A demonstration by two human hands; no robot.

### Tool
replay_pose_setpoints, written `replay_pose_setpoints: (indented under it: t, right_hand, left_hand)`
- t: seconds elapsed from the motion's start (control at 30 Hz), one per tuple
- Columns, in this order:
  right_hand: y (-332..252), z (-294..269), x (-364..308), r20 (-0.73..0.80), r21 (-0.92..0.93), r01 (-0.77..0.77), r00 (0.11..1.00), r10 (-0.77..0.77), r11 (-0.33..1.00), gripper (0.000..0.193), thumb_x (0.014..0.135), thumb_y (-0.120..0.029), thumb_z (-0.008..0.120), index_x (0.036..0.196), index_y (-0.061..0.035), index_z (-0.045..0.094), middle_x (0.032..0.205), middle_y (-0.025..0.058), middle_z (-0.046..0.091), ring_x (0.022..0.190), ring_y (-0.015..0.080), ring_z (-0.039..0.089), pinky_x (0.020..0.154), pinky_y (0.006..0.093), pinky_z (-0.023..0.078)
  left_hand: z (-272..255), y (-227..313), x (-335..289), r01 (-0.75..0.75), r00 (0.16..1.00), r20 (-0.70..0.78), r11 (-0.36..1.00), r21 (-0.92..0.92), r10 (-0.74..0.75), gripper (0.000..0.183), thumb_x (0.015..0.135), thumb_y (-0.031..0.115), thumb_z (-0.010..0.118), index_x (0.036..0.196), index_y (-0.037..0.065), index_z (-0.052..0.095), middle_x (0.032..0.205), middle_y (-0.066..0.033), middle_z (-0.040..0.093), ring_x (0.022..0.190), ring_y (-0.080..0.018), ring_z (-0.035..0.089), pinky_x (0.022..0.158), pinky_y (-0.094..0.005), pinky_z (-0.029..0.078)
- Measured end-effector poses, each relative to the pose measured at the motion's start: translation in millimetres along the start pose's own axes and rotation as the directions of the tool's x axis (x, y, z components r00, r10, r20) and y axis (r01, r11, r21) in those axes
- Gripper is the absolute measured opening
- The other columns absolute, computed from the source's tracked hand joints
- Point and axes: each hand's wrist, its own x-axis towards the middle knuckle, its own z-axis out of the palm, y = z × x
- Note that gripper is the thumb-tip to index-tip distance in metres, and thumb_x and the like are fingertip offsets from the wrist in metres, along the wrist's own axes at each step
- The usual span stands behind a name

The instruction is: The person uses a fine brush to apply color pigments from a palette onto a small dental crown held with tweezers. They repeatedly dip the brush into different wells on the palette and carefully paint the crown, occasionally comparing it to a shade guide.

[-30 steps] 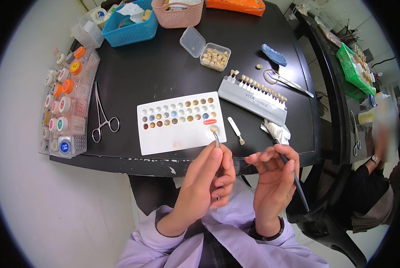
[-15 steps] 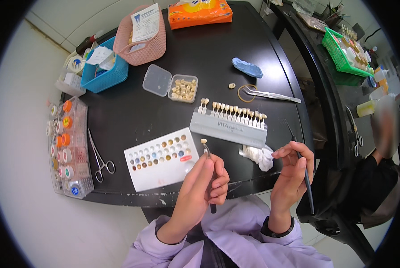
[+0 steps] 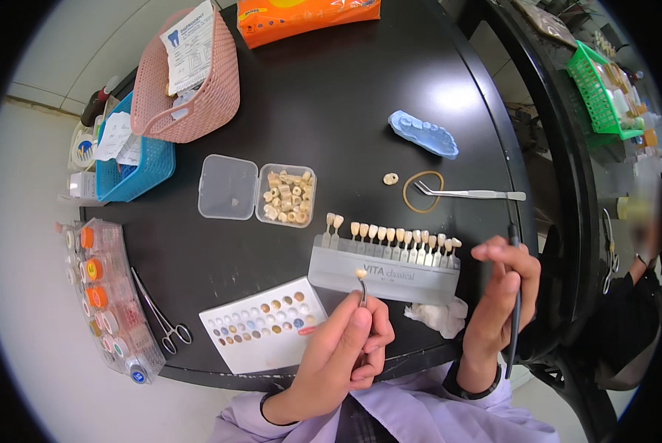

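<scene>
My left hand (image 3: 338, 354) is closed around slim metal tweezers (image 3: 363, 292). A small cream tooth crown (image 3: 360, 273) sits at their tip, in front of the grey shade guide (image 3: 383, 275) with its row of tooth-shaped tabs. In my right hand (image 3: 499, 303) is a thin tool with a dark handle (image 3: 515, 310), perhaps a brush, held nearly upright; its tip is hard to make out. Below the guide, near that hand, lies a crumpled white tissue (image 3: 440, 317). A white paint palette (image 3: 261, 351) with wells of coloured stain is left of my left hand.
An open clear box (image 3: 287, 196) of crowns stands mid-table. Farther right are a blue dental mould (image 3: 423, 134), a loose crown (image 3: 390, 179), a rubber band (image 3: 406, 193) and tweezers (image 3: 479, 195). On the left are scissor-handled forceps (image 3: 157, 310), a jar rack (image 3: 113, 303) and baskets (image 3: 198, 122).
The view has shifted, with the table closer. My left hand has carried the crown right, in front of the shade guide. The tool in my right hand has turned more upright.
</scene>
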Motion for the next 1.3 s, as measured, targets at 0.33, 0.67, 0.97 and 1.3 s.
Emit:
replay_pose_setpoints:
  t: [0.33,0.67,0.97,1.3]
  right_hand:
    - [5.3,-2.2,-4.5,-0.039,-0.06,-0.095,0.995,0.093,0.994,0.029,0.094,-0.025,0.031,0.094,0.0002,0.046,0.085,0.0128,0.048,0.081,0.0198,0.048,0.08,0.0325,0.039]
    - [3.4,4.0,-7.7,-0.095,0.037,-0.156,0.983,0.159,0.987,0.035,0.094,-0.032,0.029,0.091,-0.0012,0.045,0.082,0.0122,0.047,0.079,0.0204,0.046,0.078,0.0348,0.038]
    - [4.0,8.1,-6.3,-0.096,0.055,-0.194,0.975,0.199,0.979,0.039,0.094,-0.04,0.029,0.09,-0.0038,0.044,0.078,0.0088,0.043,0.074,0.0177,0.041,0.075,0.035,0.036]
    - [8.2,7.3,-7.6,-0.084,0.099,-0.177,0.979,0.186,0.979,0.044,0.093,-0.048,0.026,0.092,-0.0072,0.043,0.076,0.0066,0.043,0.072,0.0166,0.04,0.072,0.034,0.036]
  left_hand:
    - [-10.9,-3.8,8.0,0.06,0.998,0.022,0.996,-0.06,-0.059,0.034,0.096,0.036,0.03,0.09,0.004,0.038,0.07,0.0007,0.031,0.05,-0.0025,0.024,0.042,-0.0164,0.02]
    - [-14.3,-7.7,5.5,0.084,0.996,-0.021,0.989,-0.119,-0.088,0.031,0.097,0.032,0.028,0.09,0.003,0.035,0.067,-0.0058,0.034,0.05,-0.0072,0.023,0.041,-0.0205,0.023]
    - [-17.2,-10.4,5.8,0.071,0.997,-0.027,0.972,-0.224,-0.079,0.031,0.096,0.034,0.031,0.09,0.004,0.037,0.066,-0.0045,0.035,0.049,-0.0075,0.027,0.042,-0.0211,0.026]
    - [-14.3,-8.1,5.6,0.102,0.995,0.036,0.971,-0.217,-0.096,0.031,0.094,0.037,0.035,0.089,0.006,0.04,0.064,-0.0007,0.036,0.047,-0.0045,0.031,0.041,-0.0165,0.026]
